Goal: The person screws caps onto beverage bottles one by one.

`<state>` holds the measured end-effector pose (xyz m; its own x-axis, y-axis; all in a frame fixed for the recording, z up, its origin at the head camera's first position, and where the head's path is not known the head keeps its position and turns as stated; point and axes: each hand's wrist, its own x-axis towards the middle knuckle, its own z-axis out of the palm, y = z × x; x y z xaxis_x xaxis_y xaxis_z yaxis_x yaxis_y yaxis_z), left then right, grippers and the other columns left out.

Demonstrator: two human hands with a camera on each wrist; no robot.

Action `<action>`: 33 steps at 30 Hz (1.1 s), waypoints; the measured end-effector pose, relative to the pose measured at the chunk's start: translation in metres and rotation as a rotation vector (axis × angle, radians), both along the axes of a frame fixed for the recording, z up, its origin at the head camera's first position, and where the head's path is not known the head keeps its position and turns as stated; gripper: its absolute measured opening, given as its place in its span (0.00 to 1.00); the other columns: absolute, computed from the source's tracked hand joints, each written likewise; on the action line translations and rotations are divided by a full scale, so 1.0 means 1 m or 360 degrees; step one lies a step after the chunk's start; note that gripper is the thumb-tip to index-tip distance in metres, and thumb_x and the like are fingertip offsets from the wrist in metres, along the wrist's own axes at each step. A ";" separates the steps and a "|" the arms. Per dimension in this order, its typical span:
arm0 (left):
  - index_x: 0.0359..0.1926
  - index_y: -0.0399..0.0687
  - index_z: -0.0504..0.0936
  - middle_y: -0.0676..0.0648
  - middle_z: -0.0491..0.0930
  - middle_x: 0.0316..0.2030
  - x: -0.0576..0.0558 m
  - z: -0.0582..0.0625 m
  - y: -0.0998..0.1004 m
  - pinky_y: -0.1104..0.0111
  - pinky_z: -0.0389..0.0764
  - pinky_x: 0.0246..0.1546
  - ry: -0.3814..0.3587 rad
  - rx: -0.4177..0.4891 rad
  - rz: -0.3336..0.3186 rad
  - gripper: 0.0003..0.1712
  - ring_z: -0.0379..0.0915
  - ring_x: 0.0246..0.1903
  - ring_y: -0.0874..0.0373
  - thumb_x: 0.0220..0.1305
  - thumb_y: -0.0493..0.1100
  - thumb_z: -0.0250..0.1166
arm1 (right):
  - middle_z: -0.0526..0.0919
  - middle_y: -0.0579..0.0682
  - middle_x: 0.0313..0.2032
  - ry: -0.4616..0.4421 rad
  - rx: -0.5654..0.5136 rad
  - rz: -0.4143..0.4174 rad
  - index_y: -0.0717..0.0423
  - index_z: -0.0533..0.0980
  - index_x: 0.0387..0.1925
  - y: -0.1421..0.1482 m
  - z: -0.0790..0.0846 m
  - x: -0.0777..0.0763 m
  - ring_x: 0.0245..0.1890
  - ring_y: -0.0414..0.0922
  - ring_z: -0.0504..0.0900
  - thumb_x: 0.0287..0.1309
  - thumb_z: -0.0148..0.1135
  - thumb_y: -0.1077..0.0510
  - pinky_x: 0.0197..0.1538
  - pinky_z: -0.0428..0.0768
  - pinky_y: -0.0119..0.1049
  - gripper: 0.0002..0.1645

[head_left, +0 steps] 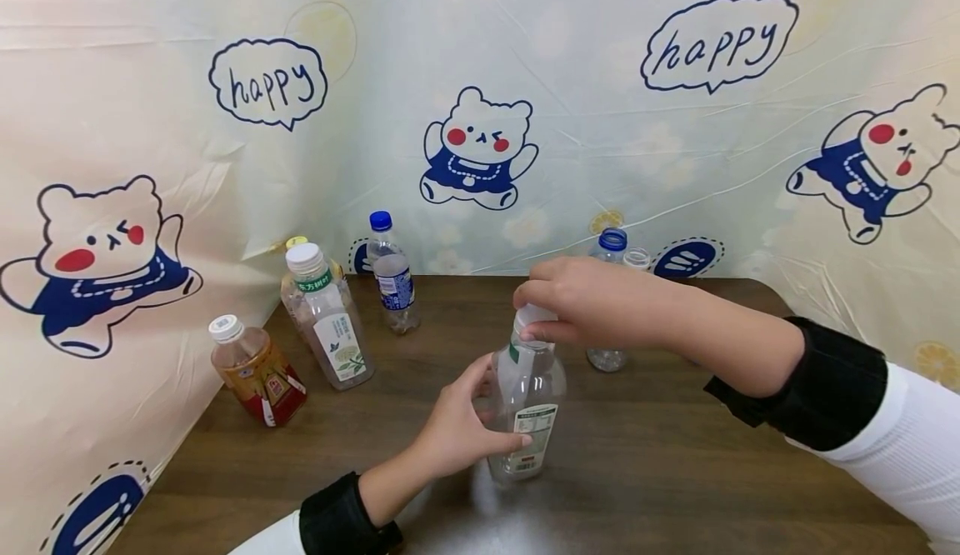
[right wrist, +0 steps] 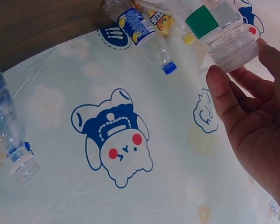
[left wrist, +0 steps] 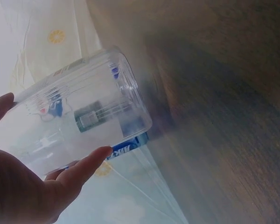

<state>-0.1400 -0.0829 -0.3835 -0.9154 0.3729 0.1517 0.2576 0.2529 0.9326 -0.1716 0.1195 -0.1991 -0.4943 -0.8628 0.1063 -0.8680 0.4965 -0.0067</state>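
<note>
Nearest to us were our white sleeves (head_left: 892, 447) and black wristbands (head_left: 828, 388), reaching over a brown table (head_left: 645, 463). On the wall cloth (head_left: 585, 47) behind, we could read "happy" twice, each in a bubble. We had a clear bottle (head_left: 529, 392) about upright between our hands, over the near middle of the table; its pale label (head_left: 534, 422) bore a barcode and print too small to read. Our left hand (head_left: 461, 430) was wrapped round its body, while our right hand (head_left: 592, 301) pinched its white cap (head_left: 534, 315) between thumb and fingers. To the left stood an amber bottle (head_left: 258, 372), dark red low down; a green-banded bottle (head_left: 333, 326) with white Chinese characters; a yellow-capped bottle (head_left: 290, 298), mostly hidden behind that one; and a blue-capped bottle (head_left: 392, 276) with a blue label. Our right hand partly blocked a blue-topped bottle (head_left: 607, 360) and a clear-topped bottle (head_left: 637, 257) beyond.
</note>
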 end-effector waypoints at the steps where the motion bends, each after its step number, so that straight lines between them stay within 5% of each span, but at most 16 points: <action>1: 0.68 0.53 0.65 0.45 0.76 0.53 0.000 0.000 0.000 0.60 0.82 0.47 0.0007 0.0000 0.0000 0.49 0.73 0.55 0.47 0.45 0.43 0.81 | 0.82 0.50 0.41 0.0008 -0.0013 0.0011 0.57 0.80 0.47 0.000 0.000 0.000 0.41 0.45 0.81 0.59 0.68 0.51 0.46 0.83 0.38 0.18; 11: 0.67 0.54 0.65 0.44 0.76 0.54 0.000 -0.003 -0.004 0.58 0.81 0.47 0.0017 0.0005 0.0036 0.49 0.73 0.55 0.46 0.45 0.43 0.81 | 0.82 0.48 0.40 0.0028 -0.0142 0.0040 0.55 0.81 0.48 0.006 -0.006 -0.002 0.39 0.42 0.79 0.60 0.67 0.49 0.45 0.82 0.37 0.19; 19: 0.67 0.53 0.66 0.43 0.76 0.54 -0.001 -0.005 -0.011 0.58 0.82 0.45 0.0036 -0.0035 0.0138 0.51 0.74 0.54 0.46 0.42 0.45 0.82 | 0.82 0.48 0.45 -0.0042 -0.0205 -0.0136 0.55 0.78 0.52 0.028 -0.020 -0.006 0.45 0.45 0.80 0.62 0.64 0.44 0.49 0.81 0.43 0.24; 33: 0.67 0.53 0.65 0.42 0.75 0.55 -0.004 -0.009 -0.021 0.55 0.82 0.46 0.0017 -0.0015 0.0236 0.51 0.71 0.56 0.42 0.42 0.44 0.82 | 0.80 0.43 0.41 -0.0167 -0.0536 -0.0200 0.57 0.78 0.51 0.064 -0.120 -0.016 0.37 0.37 0.74 0.59 0.68 0.51 0.41 0.79 0.37 0.22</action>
